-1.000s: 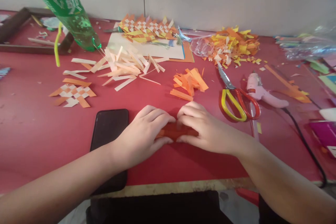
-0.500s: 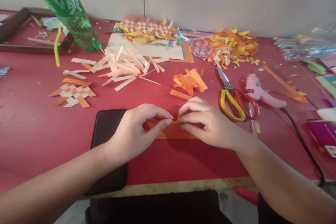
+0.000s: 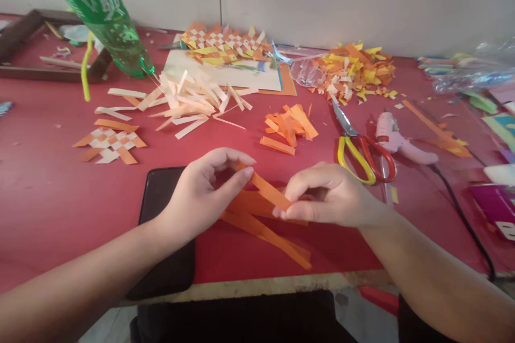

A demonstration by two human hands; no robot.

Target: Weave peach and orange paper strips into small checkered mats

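Observation:
An orange paper strip (image 3: 267, 191) is stretched between my hands above the red table. My left hand (image 3: 209, 182) pinches its upper left end between thumb and forefinger. The lower right end is gripped by the fingertips of my right hand (image 3: 325, 193). Beneath them, other orange paper strips (image 3: 269, 236) lie on the table, partly hidden by my hands. A black phone (image 3: 161, 198) rests under my left wrist. Beyond my hands sits a small pile of short orange strips (image 3: 292, 126).
Scissors (image 3: 362, 155) and a pink glue gun (image 3: 402, 142) lie to the right. Cream paper strips (image 3: 193, 99) and a woven paper piece (image 3: 112, 142) are at left, near a green bottle (image 3: 120, 37). Orange and yellow scraps (image 3: 358, 72) are heaped behind. The table edge (image 3: 281, 283) runs close in front.
My right hand has moved down toward me, and the orange strip now shows slanting between both hands. Loose orange strips now lie spread below them. My left hand has shifted slightly left and up.

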